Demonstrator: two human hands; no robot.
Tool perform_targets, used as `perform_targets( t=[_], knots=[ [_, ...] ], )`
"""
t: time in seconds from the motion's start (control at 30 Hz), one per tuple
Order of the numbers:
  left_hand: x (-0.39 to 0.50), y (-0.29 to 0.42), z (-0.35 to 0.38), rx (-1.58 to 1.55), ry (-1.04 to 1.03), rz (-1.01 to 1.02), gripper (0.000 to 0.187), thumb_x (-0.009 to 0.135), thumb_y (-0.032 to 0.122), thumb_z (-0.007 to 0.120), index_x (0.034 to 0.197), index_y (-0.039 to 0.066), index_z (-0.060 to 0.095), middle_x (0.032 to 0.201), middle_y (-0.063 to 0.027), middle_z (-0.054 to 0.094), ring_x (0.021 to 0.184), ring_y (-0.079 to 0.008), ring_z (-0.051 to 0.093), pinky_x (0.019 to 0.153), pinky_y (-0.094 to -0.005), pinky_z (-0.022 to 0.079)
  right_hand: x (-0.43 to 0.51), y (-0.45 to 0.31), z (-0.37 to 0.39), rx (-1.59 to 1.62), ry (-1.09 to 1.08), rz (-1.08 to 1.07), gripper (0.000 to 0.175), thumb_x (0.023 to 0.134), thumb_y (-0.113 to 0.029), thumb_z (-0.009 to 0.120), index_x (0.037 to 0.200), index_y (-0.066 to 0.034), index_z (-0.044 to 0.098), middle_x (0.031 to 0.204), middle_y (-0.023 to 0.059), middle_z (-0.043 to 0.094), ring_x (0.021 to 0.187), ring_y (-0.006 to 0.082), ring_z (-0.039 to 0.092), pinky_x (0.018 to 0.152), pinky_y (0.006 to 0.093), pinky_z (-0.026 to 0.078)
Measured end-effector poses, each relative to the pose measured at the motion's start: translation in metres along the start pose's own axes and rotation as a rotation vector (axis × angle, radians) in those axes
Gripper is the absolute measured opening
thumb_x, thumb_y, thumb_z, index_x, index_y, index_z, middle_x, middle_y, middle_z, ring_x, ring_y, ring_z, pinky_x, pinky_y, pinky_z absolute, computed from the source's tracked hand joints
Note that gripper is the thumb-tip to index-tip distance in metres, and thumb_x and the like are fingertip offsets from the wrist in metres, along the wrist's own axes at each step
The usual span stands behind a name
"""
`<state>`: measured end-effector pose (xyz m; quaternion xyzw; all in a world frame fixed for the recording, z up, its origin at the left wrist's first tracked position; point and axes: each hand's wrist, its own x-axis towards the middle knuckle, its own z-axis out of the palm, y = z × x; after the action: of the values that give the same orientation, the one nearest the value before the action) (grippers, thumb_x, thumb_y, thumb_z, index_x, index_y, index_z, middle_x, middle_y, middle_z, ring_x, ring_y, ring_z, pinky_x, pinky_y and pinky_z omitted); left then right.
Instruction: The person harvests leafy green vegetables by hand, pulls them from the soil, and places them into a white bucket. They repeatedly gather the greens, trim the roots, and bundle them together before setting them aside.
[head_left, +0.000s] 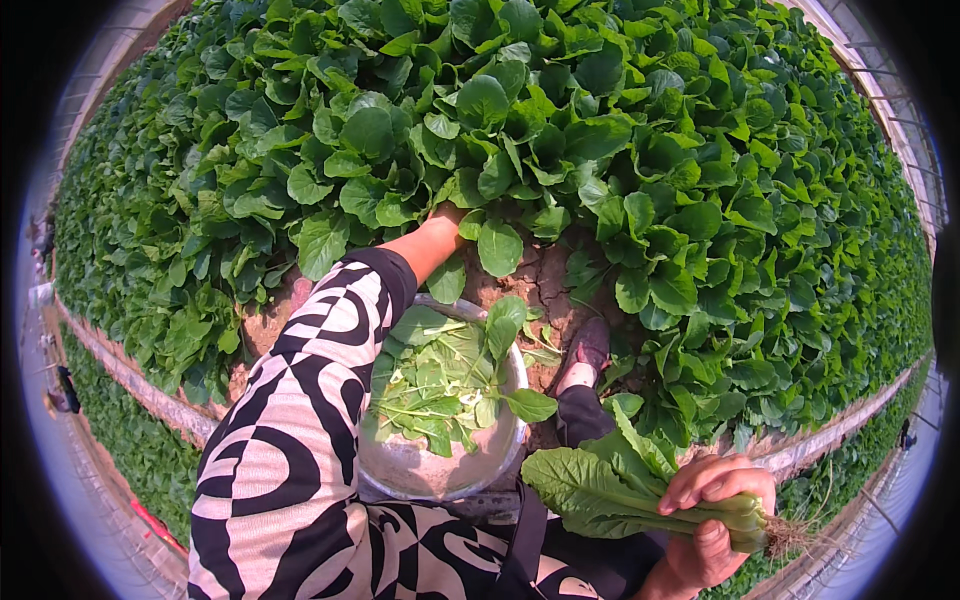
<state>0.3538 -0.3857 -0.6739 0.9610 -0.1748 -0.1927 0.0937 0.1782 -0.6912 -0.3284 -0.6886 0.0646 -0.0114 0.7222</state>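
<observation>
At the lower right, my right hand (712, 510) grips a bunch of leafy greens (600, 491) by its stem bases. The leaves point left, and thin roots (787, 534) stick out past my palm on the right. My left hand (448, 217) reaches forward into the standing leafy plants (480, 112), low near the soil. Leaves cover its fingers, so what they touch is hidden. Between my legs stands a pale round basin (442, 480) with loose cut leaves (442, 367) in it, below my left forearm.
Dense greens fill the bed ahead and to both sides. Cracked bare soil (536, 281) shows beyond the basin. My right shoe (589, 345) stands beside the basin, close to the plants. A pale raised border (150, 390) runs behind the bed at the left. A dark strap (525, 525) hangs over my lap.
</observation>
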Motion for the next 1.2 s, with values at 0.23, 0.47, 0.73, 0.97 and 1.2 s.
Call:
perform_targets(
  t=[0.23, 0.47, 0.73, 0.97, 1.2],
  knots=[
    [0.031, -0.04, 0.046, -0.185, -0.098, -0.325, 0.05, 0.092, 0.041, 0.047, 0.137, 0.019, 0.053, 0.14, -0.0074, 0.055, 0.132, -0.0282, 0.046, 0.11, -0.047, 0.031, 0.009, 0.007, -0.001, -0.029, -0.012, 0.044, 0.044, 0.085, -0.03, 0.075, 0.095, 0.0022, 0.047, 0.078, 0.0133, 0.051, 0.06, 0.0213, 0.055, 0.051, 0.0301, 0.049],
    [0.035, -0.025, 0.023, -0.045, -0.193, -0.301, 0.047, 0.091, 0.039, 0.05, 0.133, 0.019, 0.057, 0.136, -0.0069, 0.057, 0.13, -0.0278, 0.049, 0.108, -0.0479, 0.033, 0.016, 0.009, 0.005, -0.035, -0.046, 0.072, 0.044, 0.085, -0.031, 0.076, 0.094, 0.0022, 0.048, 0.078, 0.0134, 0.051, 0.06, 0.0215, 0.055, 0.052, 0.0302, 0.05],
    [0.047, -0.017, 0.013, 0.015, -0.219, -0.246, 0.044, 0.089, 0.036, 0.054, 0.129, 0.019, 0.061, 0.132, -0.0063, 0.06, 0.127, -0.0274, 0.052, 0.106, -0.049, 0.035, 0.019, 0.013, 0.007, -0.064, -0.064, 0.095, 0.044, 0.084, -0.031, 0.076, 0.094, 0.0021, 0.048, 0.078, 0.0136, 0.052, 0.061, 0.0217, 0.056, 0.052, 0.0303, 0.05],
    [0.051, 0.002, 0.02, 0.106, -0.259, -0.212, 0.041, 0.088, 0.034, 0.057, 0.125, 0.018, 0.064, 0.129, -0.0058, 0.063, 0.125, -0.0271, 0.054, 0.104, -0.0499, 0.038, 0.022, 0.016, 0.012, -0.079, -0.076, 0.112, 0.045, 0.084, -0.032, 0.076, 0.093, 0.0021, 0.049, 0.078, 0.0137, 0.052, 0.062, 0.0218, 0.057, 0.052, 0.0303, 0.05],
    [0.069, -0.012, 0.01, 0.094, -0.308, -0.239, 0.038, 0.086, 0.032, 0.06, 0.121, 0.018, 0.067, 0.126, -0.0053, 0.065, 0.122, -0.0267, 0.057, 0.102, -0.0508, 0.04, 0.021, 0.014, 0.012, -0.106, -0.09, 0.114, 0.045, 0.084, -0.032, 0.077, 0.093, 0.0021, 0.049, 0.079, 0.0139, 0.053, 0.062, 0.022, 0.057, 0.053, 0.0304, 0.051]
  ],
)
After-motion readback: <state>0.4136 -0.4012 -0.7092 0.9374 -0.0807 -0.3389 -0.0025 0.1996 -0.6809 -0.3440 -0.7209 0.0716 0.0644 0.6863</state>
